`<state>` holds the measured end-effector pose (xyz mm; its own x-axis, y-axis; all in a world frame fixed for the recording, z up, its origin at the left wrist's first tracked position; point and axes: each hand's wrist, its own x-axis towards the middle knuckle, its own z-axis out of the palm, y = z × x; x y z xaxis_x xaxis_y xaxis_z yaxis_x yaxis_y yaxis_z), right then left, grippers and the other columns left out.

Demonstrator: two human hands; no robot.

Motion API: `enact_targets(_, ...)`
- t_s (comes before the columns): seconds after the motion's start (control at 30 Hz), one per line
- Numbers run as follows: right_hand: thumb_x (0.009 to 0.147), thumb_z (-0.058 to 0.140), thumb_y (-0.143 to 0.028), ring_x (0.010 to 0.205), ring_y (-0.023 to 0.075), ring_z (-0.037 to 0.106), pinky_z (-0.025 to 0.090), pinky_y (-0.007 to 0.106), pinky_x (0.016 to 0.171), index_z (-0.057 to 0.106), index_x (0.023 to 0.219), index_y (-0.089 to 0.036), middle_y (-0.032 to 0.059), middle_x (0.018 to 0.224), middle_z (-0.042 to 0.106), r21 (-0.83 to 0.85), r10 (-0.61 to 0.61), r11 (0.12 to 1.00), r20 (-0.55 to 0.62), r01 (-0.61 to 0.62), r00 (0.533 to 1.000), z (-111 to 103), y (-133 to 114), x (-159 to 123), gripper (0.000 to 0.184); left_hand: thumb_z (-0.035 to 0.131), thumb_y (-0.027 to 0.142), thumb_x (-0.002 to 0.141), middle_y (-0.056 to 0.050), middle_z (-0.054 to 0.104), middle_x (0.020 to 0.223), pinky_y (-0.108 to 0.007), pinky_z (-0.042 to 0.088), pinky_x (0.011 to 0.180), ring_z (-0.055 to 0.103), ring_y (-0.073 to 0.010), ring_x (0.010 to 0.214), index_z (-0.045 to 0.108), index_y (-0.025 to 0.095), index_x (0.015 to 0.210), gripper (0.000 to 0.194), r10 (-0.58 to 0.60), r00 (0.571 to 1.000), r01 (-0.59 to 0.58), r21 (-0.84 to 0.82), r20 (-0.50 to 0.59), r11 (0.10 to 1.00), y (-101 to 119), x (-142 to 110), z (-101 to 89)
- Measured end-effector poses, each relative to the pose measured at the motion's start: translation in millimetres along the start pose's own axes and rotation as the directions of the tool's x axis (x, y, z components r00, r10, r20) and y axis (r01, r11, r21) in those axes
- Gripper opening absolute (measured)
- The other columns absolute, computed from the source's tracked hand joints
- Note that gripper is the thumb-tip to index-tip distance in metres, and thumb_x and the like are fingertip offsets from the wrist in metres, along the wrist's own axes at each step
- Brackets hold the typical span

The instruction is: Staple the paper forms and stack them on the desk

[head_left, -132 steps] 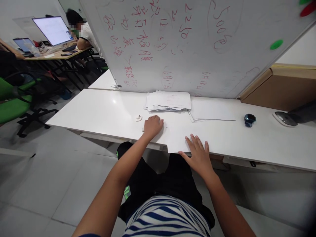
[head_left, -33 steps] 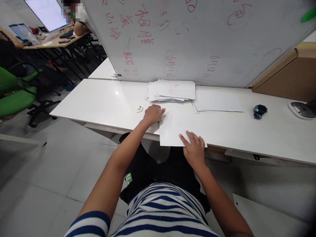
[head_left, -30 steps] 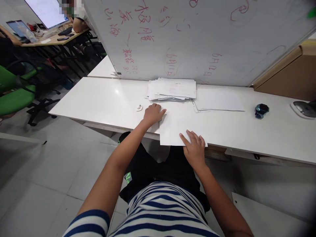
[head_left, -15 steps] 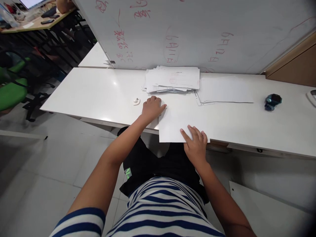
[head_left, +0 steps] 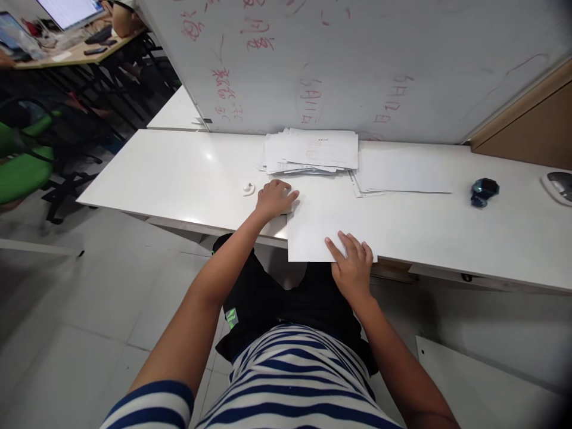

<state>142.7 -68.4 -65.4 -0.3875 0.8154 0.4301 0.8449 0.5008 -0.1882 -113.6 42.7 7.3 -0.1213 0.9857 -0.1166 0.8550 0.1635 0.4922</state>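
A white sheet of paper (head_left: 333, 223) lies on the white table (head_left: 179, 173), its near edge overhanging the table's front. My right hand (head_left: 353, 265) rests on the sheet's near edge with the fingers stretched flat on top. My left hand (head_left: 273, 199) sits at the sheet's left edge, fingers curled down against the table; what is under them is hidden. A small white round object (head_left: 248, 189) lies just left of my left hand.
A loose stack of papers (head_left: 313, 152) and more sheets (head_left: 402, 176) lie by a whiteboard (head_left: 357, 53) at the back. A dark blue object (head_left: 483, 192) sits right. Green chairs (head_left: 22, 173) and another person's desk (head_left: 67, 50) stand left.
The sheet has slid left and toward me since the oldest frame, and now overhangs the table edge. My hands have hardly moved in the last second; only the camera shifted.
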Motion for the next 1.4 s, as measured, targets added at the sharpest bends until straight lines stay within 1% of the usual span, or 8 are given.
enact_targets(0.33,0.084,0.049,-0.007,0.132,0.0269,0.043,0.029,0.049,0.109,0.058,0.130,-0.028,0.0089,0.140,0.052,-0.049,-0.017,0.999,0.052,0.019,0.998,-8,-1,2,0.052,0.044,0.065,0.085,-0.007,0.058,0.132,-0.039,0.036,0.106,0.049,-0.0263,0.126,0.059,0.024,0.112,0.051,0.038,0.994,0.034,-0.614,0.104,0.789,-13,-12,-20.5)
enact_targets(0.6,0.084,0.046,-0.006,0.127,0.0271,0.049,0.035,0.049,0.106,0.060,0.127,-0.027,0.0083,0.136,0.057,-0.057,0.014,0.998,0.007,-0.014,1.000,-14,11,1,0.050,0.044,0.065,0.084,-0.009,0.063,0.126,-0.038,0.035,0.108,0.051,-0.0257,0.124,0.061,0.020,0.110,0.055,0.031,0.998,0.013,-0.640,0.057,0.768,-17,-13,-19.2)
enact_targets(0.77,0.089,0.044,-0.016,0.111,0.0255,0.062,0.046,0.043,0.096,0.065,0.121,-0.021,0.0096,0.118,0.068,0.230,0.200,0.960,-0.175,-0.158,0.964,-34,26,0,0.038,0.043,0.064,0.084,-0.009,0.064,0.126,-0.038,0.036,0.107,0.052,-0.0263,0.124,0.060,0.020,0.113,0.055,0.024,0.998,0.018,-0.621,0.060,0.784,-15,-13,-19.8)
enact_targets(0.87,0.091,0.052,-0.036,0.107,0.0292,0.063,0.048,0.046,0.095,0.068,0.114,-0.015,0.0126,0.111,0.070,0.506,0.581,0.763,-0.264,-0.403,0.770,-51,23,4,0.035,0.044,0.065,0.084,-0.010,0.063,0.127,-0.037,0.036,0.107,0.051,-0.0263,0.125,0.060,0.019,0.112,0.056,0.025,0.997,0.026,-0.623,0.073,0.782,-13,-15,-21.8)
enact_targets(0.97,0.088,0.056,-0.047,0.117,0.0274,0.058,0.045,0.049,0.101,0.062,0.123,-0.017,0.0106,0.121,0.066,0.847,0.817,0.376,-0.112,-0.376,0.566,-62,14,13,0.045,0.046,0.066,0.083,-0.010,0.062,0.129,-0.038,0.037,0.107,0.049,-0.0272,0.127,0.059,0.021,0.112,0.056,0.009,0.995,0.055,-0.619,0.100,0.784,-11,-18,-24.2)
enact_targets(1.07,0.084,0.064,-0.047,0.120,0.0232,0.057,0.044,0.047,0.104,0.054,0.131,-0.023,0.0073,0.131,0.061,0.974,0.793,-0.056,0.176,-0.218,0.584,-62,4,22,0.054,0.046,0.065,0.083,-0.010,0.062,0.128,-0.040,0.037,0.107,0.050,-0.0277,0.126,0.059,0.022,0.112,0.054,-0.003,0.995,0.066,-0.615,0.104,0.786,-10,-19,-25.0)
enact_targets(1.13,0.081,0.068,-0.044,0.122,0.0222,0.056,0.044,0.046,0.106,0.054,0.131,-0.024,0.0066,0.132,0.060,0.959,0.751,-0.204,0.282,-0.196,0.597,-57,0,25,0.056,0.046,0.065,0.083,-0.010,0.063,0.127,-0.040,0.036,0.107,0.050,-0.0273,0.126,0.059,0.022,0.111,0.053,0.006,0.996,0.053,-0.613,0.094,0.788,-10,-18,-24.3)
enact_targets(1.4,0.083,0.066,-0.046,0.124,0.0230,0.054,0.043,0.045,0.108,0.054,0.132,-0.024,0.0074,0.134,0.059,0.957,0.743,-0.176,0.282,-0.229,0.607,-44,-6,20,0.055,0.045,0.063,0.085,-0.011,0.062,0.128,-0.040,0.037,0.107,0.050,-0.0268,0.126,0.059,0.021,0.111,0.052,0.015,0.995,0.046,-0.608,0.095,0.793,-11,-16,-22.6)
